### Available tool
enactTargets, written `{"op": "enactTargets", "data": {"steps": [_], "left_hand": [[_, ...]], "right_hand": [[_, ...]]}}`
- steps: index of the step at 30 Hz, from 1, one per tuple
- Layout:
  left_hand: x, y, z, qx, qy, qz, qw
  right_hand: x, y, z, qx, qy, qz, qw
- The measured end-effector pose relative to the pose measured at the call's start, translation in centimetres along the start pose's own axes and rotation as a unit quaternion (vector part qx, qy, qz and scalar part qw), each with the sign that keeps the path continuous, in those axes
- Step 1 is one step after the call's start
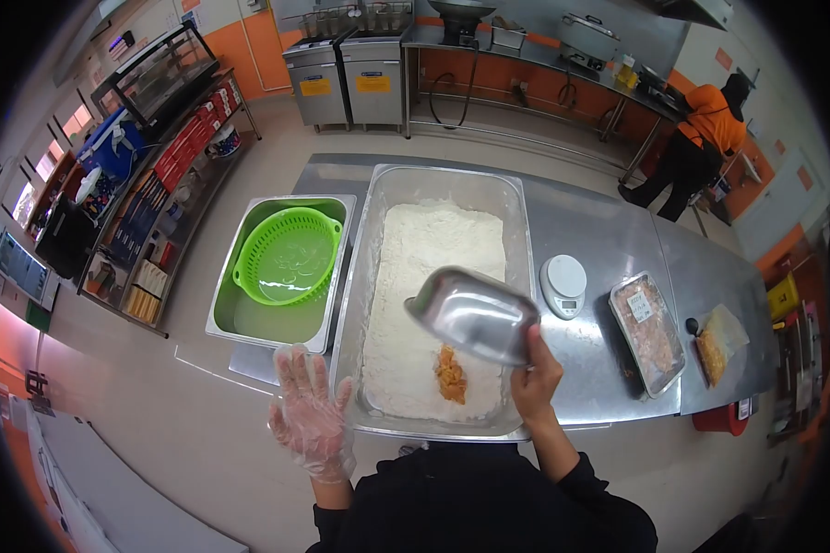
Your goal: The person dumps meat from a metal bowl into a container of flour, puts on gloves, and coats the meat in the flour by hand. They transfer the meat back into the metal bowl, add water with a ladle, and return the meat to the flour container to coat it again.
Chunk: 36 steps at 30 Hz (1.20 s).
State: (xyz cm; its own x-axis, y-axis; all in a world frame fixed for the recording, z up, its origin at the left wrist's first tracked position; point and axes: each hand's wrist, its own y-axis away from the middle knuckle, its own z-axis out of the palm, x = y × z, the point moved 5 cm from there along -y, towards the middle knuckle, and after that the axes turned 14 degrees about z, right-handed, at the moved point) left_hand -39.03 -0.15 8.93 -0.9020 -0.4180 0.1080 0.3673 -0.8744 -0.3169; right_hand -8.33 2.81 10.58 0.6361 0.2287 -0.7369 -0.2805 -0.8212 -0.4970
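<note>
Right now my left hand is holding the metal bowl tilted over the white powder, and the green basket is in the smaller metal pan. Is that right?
One thing is wrong: the head view shows the metal bowl in your right hand, tilted over the white powder. The green basket is indeed in the smaller metal pan.

Commercial kitchen: beyond the steel table [599,221] stand fryers [346,83]; left of it, a stocked shelf rack [161,175].
</note>
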Motion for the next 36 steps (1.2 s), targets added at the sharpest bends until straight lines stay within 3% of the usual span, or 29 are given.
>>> {"op": "enactTargets", "data": {"steps": [1,2,3,5,8,10,13,16,20,22,23,24,25,27,31,34,36], "left_hand": [[-0.2,-0.1,-0.1,-0.001,-0.005,-0.006,1.0],[-0.2,-0.3,-0.2,-0.001,-0.006,-0.007,1.0],[-0.2,-0.4,-0.5,0.0,-0.006,-0.009,1.0],[-0.3,-0.7,-1.0,0.002,-0.006,-0.012,1.0],[-0.5,-0.8,-1.9,0.017,-0.026,-0.014,0.999],[-0.9,-1.0,-2.2,0.035,-0.069,-0.018,0.997],[-2.9,-2.0,-0.7,0.023,-0.271,-0.072,0.96],[-5.2,-3.8,0.5,0.0,-0.341,-0.14,0.929],[-8.8,-6.5,1.0,-0.093,-0.498,-0.285,0.814],[-10.2,-7.1,1.0,-0.183,-0.559,-0.337,0.736],[-10.6,-7.2,1.0,-0.184,-0.563,-0.34,0.731],[-11.0,-7.3,1.0,-0.186,-0.567,-0.343,0.726],[-11.3,-7.5,1.1,-0.19,-0.57,-0.344,0.722],[-11.7,-7.4,0.8,-0.178,-0.503,-0.336,0.776],[-14.3,-5.2,3.4,-0.109,-0.261,-0.278,0.918],[-16.7,-3.6,5.9,-0.085,-0.157,-0.159,0.971],[-18.7,-2.9,7.6,-0.091,-0.142,-0.103,0.98]], "right_hand": [[0.2,-0.3,-0.3,0.001,-0.009,0.052,0.999],[2.0,-0.7,-0.2,-0.007,-0.127,0.169,0.977],[0.7,-1.6,-1.0,0.006,-0.207,0.217,0.954],[4.0,-1.2,-2.5,0.043,-0.341,0.334,0.878],[6.9,-0.6,-6.2,0.132,-0.328,0.385,0.852],[9.2,0.5,-8.0,0.137,-0.285,0.422,0.85],[13.3,3.3,-9.0,0.112,-0.253,0.494,0.824],[15.0,5.8,-8.5,0.065,-0.265,0.555,0.786],[16.1,6.7,-7.4,-0.001,-0.269,0.598,0.755],[16.6,6.1,-8.1,-0.028,-0.154,0.623,0.767],[16.7,5.4,-8.4,-0.043,-0.095,0.632,0.768],[15.3,4.2,-9.3,-0.044,0.071,0.647,0.758],[15.5,3.6,-9.9,-0.016,0.136,0.595,0.792],[16.0,2.5,-11.4,0.055,0.264,0.478,0.836],[14.0,1.8,-11.1,0.114,0.074,0.367,0.92],[7.5,2.8,-9.8,0.079,-0.028,0.367,0.926],[3.7,3.7,-7.8,-0.057,-0.174,0.326,0.927]]}}
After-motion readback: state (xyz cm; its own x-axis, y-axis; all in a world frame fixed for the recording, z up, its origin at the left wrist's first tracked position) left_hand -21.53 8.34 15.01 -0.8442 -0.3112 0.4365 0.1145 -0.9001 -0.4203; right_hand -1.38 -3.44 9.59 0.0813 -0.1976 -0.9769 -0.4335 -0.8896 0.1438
